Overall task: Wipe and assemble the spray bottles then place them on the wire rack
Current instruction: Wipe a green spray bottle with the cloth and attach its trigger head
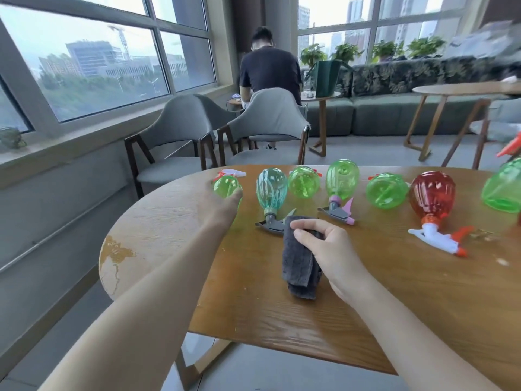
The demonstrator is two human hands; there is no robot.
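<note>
Several spray bottles lie in a row on the wooden table (366, 292). My left hand (218, 201) reaches to the leftmost green bottle (227, 186) and touches its near side; the fingers are hidden behind it. My right hand (324, 249) holds a folded dark grey cloth (300, 261) that lies on the table. To the right lie a teal bottle (271, 190) with a grey sprayer, two green bottles (304, 182) (342, 176), another green one (386, 190) and a red bottle (432, 196) with a white and orange sprayer.
A further green bottle (504, 187) sits at the right edge. Two grey chairs (267, 122) stand beyond the table, with a person (269, 66) seated behind them. A second wooden table (465, 91) and a sofa (394, 108) stand at the back right.
</note>
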